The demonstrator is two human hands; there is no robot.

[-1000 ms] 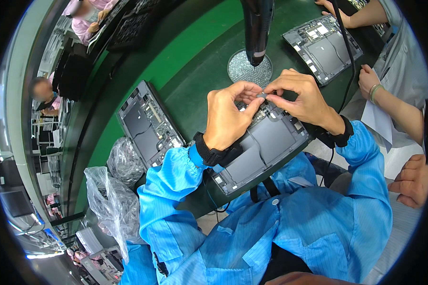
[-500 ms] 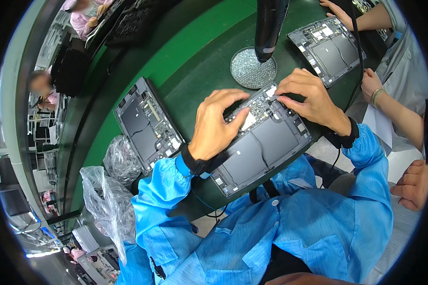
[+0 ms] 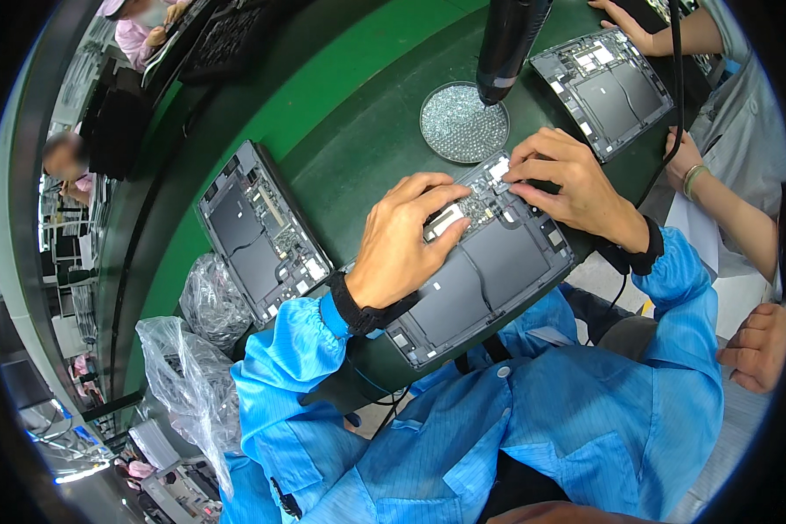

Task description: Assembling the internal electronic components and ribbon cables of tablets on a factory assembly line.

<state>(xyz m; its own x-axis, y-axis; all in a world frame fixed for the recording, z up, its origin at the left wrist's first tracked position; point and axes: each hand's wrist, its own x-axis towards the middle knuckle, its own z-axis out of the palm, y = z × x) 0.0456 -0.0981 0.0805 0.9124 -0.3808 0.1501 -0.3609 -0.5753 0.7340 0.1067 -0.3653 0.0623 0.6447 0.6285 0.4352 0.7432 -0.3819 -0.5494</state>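
Observation:
An opened laptop base [image 3: 515, 253] lies tilted on the green bench before me, its circuit board [image 3: 479, 205] and flat dark battery packs exposed. My left hand [image 3: 406, 234] rests over the board's left part, thumb and fingers apart on either side of a silver-white piece [image 3: 445, 222]. At the far right corner of the base, the fingers of my right hand [image 3: 572, 182] are drawn together beside a small white part [image 3: 499, 169]; what is between them, if anything, is too small to make out. Both wrists wear black bands.
A round dish of small shiny pieces [image 3: 465, 122] sits beyond the base, under a hanging black tool [image 3: 506, 52]. Other opened laptop bases lie left [image 3: 258, 236] and far right [image 3: 607, 92], the latter near a co-worker's hands. Clear plastic bags [image 3: 188, 367] hang at the left edge.
My left hand has shifted slightly right over the board, its fingertips lower. My right hand stays at the corner. The hanging black tool appears slightly further right.

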